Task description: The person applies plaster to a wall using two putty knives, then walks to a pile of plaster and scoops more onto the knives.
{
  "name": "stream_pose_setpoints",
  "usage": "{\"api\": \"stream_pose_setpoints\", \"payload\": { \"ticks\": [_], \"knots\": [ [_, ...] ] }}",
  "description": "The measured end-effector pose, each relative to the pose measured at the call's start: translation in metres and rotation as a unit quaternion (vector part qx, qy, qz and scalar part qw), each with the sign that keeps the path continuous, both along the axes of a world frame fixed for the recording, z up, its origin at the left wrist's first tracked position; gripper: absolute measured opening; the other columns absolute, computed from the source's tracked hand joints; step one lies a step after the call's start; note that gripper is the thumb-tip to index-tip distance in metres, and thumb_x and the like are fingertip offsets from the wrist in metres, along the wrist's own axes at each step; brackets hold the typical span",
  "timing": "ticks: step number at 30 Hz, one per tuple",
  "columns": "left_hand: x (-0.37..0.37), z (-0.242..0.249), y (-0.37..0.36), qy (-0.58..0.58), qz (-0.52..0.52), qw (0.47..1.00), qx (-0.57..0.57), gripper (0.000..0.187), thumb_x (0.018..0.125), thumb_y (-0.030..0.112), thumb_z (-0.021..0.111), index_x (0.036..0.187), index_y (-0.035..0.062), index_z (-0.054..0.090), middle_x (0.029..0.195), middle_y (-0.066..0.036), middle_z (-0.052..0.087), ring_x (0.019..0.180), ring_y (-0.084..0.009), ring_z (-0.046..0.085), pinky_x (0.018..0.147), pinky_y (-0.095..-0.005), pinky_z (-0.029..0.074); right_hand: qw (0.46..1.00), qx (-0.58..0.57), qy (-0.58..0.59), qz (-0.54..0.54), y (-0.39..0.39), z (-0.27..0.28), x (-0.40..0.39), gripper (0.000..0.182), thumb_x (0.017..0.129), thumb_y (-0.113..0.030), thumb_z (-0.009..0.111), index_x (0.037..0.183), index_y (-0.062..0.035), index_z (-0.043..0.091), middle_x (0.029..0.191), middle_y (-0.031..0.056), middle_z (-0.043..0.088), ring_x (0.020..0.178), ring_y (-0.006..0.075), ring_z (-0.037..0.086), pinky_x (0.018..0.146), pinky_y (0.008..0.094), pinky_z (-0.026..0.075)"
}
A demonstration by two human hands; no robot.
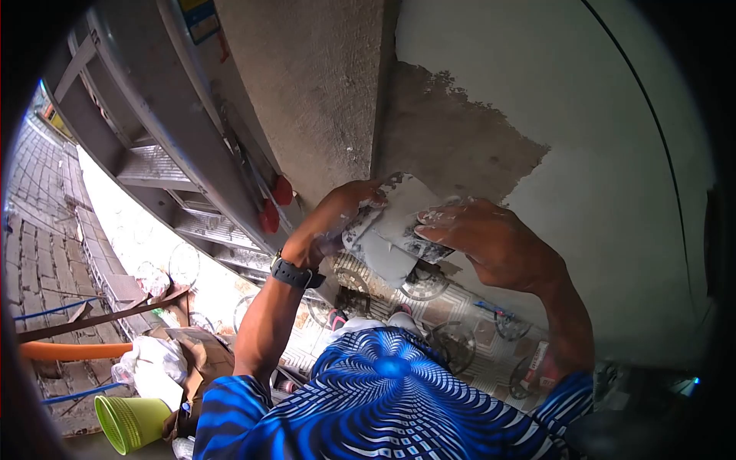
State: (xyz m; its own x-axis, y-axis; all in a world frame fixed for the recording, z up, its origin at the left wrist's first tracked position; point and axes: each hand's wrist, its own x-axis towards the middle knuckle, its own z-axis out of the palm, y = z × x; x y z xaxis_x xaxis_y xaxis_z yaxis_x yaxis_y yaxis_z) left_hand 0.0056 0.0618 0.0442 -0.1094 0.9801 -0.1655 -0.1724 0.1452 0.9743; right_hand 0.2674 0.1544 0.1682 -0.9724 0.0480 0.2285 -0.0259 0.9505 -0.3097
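My left hand (349,211), with a dark watch (295,274) on the wrist, is closed round the left side of a plaster-covered tool (383,249) loaded with wet grey-white plaster. My right hand (471,234) is closed on a second plaster-smeared blade (425,244) that lies against the first one. Both hands are smeared with plaster. Right in front of them is the wall, where a rough bare grey-brown patch (460,138) borders smooth pale plaster (613,176). Handles of both tools are hidden by my fingers.
A metal stepladder (157,165) stands at the left, beside a rough pillar (307,84). Red-handled tools (282,190) hang by it. Lower left are a yellow-green bucket (134,422), a white plastic bag (157,360), cardboard and an orange pipe (77,351). A cable (652,107) runs down the wall.
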Motion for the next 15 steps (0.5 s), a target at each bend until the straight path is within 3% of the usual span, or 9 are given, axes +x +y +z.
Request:
{"api": "stream_pose_setpoints", "payload": {
  "ticks": [2,5,8,15],
  "knots": [
    [0.015,0.033,-0.003,-0.145,0.052,0.980,-0.127,0.055,0.085,0.009,0.061,0.136,-0.0077,0.048,0.120,-0.016,0.062,0.097,-0.0184,0.065,0.082,-0.0259,0.055,1.000,0.000,-0.013,0.010,0.000,-0.003,-0.003,0.047,0.076,0.011,0.060,0.120,-0.0065,0.063,0.122,0.0124,0.065,0.114,0.0287,0.061,0.096,0.0421,0.048],
    [0.024,0.030,0.004,-0.208,0.073,0.967,-0.130,0.035,0.089,0.017,0.055,0.114,-0.0071,0.057,0.088,-0.013,0.067,0.062,-0.0199,0.067,0.051,-0.0274,0.057,0.998,-0.034,-0.048,0.005,0.004,-0.002,-0.008,0.047,0.076,0.011,0.059,0.119,-0.0054,0.064,0.116,0.0149,0.066,0.107,0.0302,0.064,0.089,0.0415,0.052],
    [0.026,0.019,0.006,-0.241,0.037,0.962,-0.125,0.032,0.085,0.010,0.055,0.111,-0.0096,0.056,0.089,-0.015,0.066,0.067,-0.0213,0.068,0.060,-0.0310,0.060,0.997,-0.049,-0.057,0.025,0.012,-0.005,-0.012,0.046,0.075,0.011,0.060,0.118,-0.0043,0.064,0.109,0.0168,0.068,0.098,0.0317,0.066,0.082,0.0413,0.054],
    [0.031,-0.012,0.012,-0.342,0.020,0.930,-0.132,0.037,0.083,0.006,0.054,0.116,-0.0109,0.054,0.095,-0.019,0.065,0.076,-0.0258,0.068,0.070,-0.0356,0.060,0.982,-0.081,-0.169,0.032,0.018,0.002,-0.015,0.045,0.077,0.009,0.058,0.119,-0.0074,0.065,0.104,0.0157,0.069,0.092,0.0323,0.067,0.082,0.0410,0.054]
  ]
}}
